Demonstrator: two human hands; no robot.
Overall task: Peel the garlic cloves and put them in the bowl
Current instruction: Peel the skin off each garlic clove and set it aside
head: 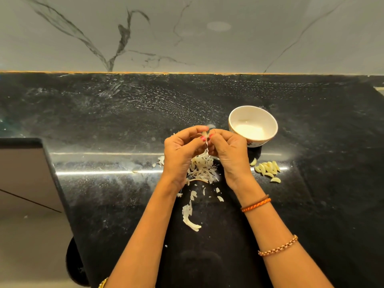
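Observation:
My left hand point(180, 150) and my right hand point(228, 150) meet above the black counter and together pinch one garlic clove point(204, 134) between their fingertips. A thin strip of skin hangs down from the clove. Below the hands lies a pile of papery garlic skins point(202, 168). A white bowl point(252, 117) stands just right of my right hand, and no cloves show inside it. Several peeled cloves point(268, 169) lie in a small heap on the counter in front of the bowl.
More loose skin pieces point(190, 218) are scattered nearer to me between my forearms. The black stone counter point(104, 121) ends at a marble wall behind and at an edge on the left, where the floor shows.

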